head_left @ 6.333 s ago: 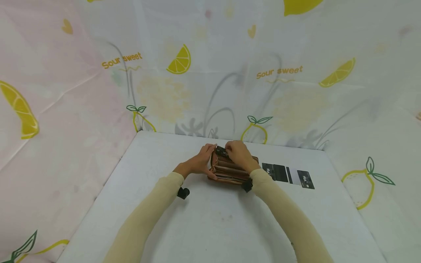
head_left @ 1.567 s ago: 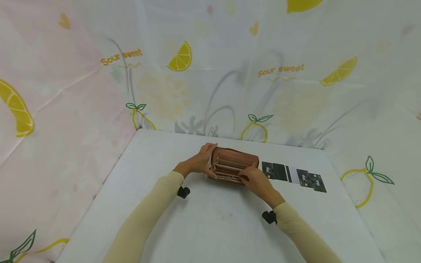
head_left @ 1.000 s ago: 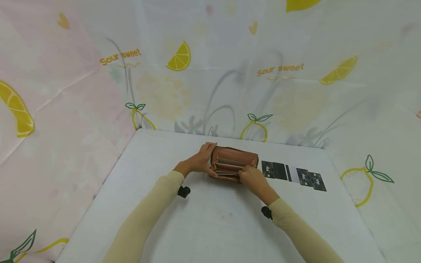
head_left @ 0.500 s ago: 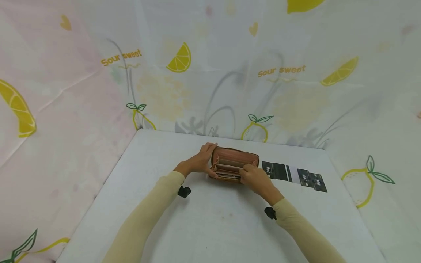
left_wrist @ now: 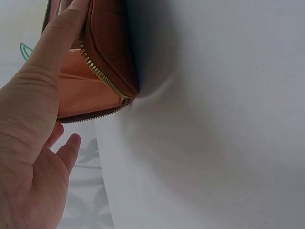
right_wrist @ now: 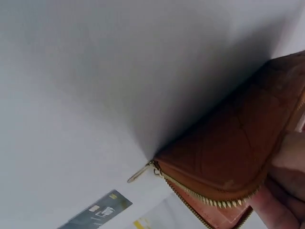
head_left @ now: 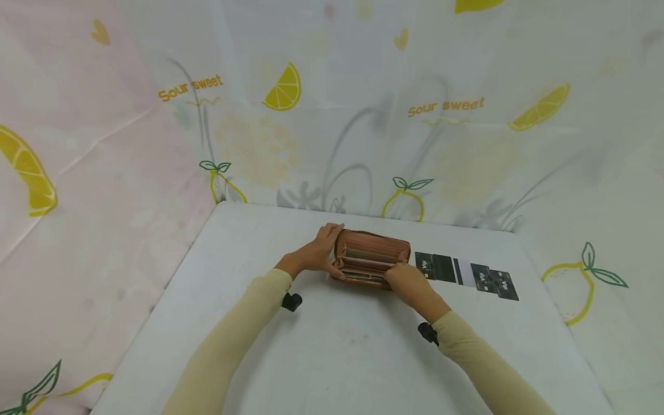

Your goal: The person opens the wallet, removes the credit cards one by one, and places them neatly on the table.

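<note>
A brown zip wallet [head_left: 372,242] stands unzipped towards the back of the table, its pleated compartments facing up. My left hand [head_left: 313,254] holds its left end, thumb at the front edge and fingers round the back. In the left wrist view the thumb lies along the wallet beside the brass zip [left_wrist: 97,71]. My right hand [head_left: 414,286] is at the front right corner, its curled fingers gripping the front edge, with fingertips hidden inside. Edges of cards [head_left: 365,277] show in the front slot. The right wrist view shows the zip pull [right_wrist: 139,172] hanging from the corner.
Right of the wallet, several cards lie in a row on the white table [head_left: 332,351]: black ones such as the Vip card [head_left: 483,279], and a pale card with a dark stripe [head_left: 466,273]. Lemon-print cloth [head_left: 332,104] hangs behind and at both sides.
Earlier my right hand held a black card at the wallet's back; another Vip card now lies at the row's right end. That hand has since worked along the front edge; my left stayed.
</note>
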`<action>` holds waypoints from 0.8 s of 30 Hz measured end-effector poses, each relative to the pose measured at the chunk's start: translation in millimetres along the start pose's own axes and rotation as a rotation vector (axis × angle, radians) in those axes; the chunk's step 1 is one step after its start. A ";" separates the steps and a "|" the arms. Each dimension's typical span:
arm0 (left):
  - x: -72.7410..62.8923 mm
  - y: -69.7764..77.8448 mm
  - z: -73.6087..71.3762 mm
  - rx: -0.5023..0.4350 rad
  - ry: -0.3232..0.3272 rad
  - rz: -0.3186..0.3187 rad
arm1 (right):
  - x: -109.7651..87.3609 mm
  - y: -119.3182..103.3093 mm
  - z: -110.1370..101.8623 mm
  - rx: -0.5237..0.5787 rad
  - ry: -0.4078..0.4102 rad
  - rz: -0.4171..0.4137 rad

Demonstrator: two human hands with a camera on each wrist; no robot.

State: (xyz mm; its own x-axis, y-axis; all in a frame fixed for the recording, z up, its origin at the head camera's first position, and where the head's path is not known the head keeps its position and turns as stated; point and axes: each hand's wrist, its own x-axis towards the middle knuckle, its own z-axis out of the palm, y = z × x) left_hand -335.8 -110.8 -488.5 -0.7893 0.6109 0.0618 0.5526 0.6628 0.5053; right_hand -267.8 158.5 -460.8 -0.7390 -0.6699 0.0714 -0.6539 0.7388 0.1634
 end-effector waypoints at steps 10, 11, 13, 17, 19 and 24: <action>2.7 2.8 -1.2 -0.020 0.008 -0.024 | -4.3 2.7 16.0 -0.084 0.241 0.011; 3.2 3.0 -0.6 -0.022 0.007 -0.031 | -5.4 4.2 19.3 -0.087 0.280 0.001; 4.0 3.3 0.2 -0.020 0.004 -0.035 | -7.4 7.0 25.0 -0.083 0.346 -0.028; 4.7 4.0 -0.3 -0.015 0.014 -0.025 | -10.7 10.8 31.4 -0.046 0.414 -0.069; 4.8 4.5 -1.2 -0.020 0.024 -0.021 | -11.2 11.8 32.5 -0.037 0.424 -0.071; 6.2 6.0 -2.0 -0.040 0.025 -0.030 | -11.3 9.8 31.3 -0.048 0.385 -0.028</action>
State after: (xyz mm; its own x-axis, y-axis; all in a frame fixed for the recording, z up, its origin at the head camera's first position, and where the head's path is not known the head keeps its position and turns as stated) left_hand -338.0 -103.9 -483.4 -0.8118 0.5801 0.0672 0.5181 0.6623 0.5413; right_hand -270.9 175.6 -490.9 -0.6001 -0.6750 0.4292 -0.6575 0.7219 0.2159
